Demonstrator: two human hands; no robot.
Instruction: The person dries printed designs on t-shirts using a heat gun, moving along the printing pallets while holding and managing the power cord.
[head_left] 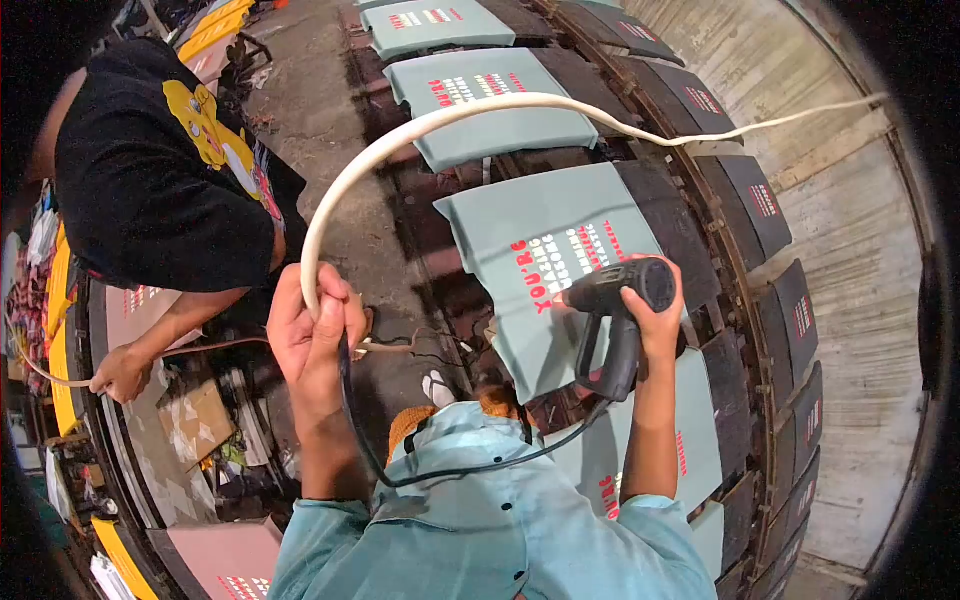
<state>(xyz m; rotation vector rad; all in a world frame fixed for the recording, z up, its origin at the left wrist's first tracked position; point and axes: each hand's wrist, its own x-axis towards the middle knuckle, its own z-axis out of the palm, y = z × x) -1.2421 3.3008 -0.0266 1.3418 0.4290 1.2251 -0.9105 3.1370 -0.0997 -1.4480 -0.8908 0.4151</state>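
Observation:
My right hand point(658, 315) is wrapped round a black heat gun point(606, 288), its nozzle pointing left over a grey-green fabric panel point(510, 220) printed with red and white lettering. My left hand point(318, 325) is closed on a thick cream cable point(420, 125), held up at chest height. The cable arches over the printed panels and runs off to the far right wall. From below my left fist a black cord point(480, 468) loops across my front to the heat gun's handle.
More printed grey-green panels point(490, 105) lie in a row on dark boards ahead. Smaller dark printed boards point(762, 205) line the rail on the right. Left, a person in a black shirt point(150, 180) has a hand point(122, 372) on another cable. A cardboard piece point(195, 425) lies below.

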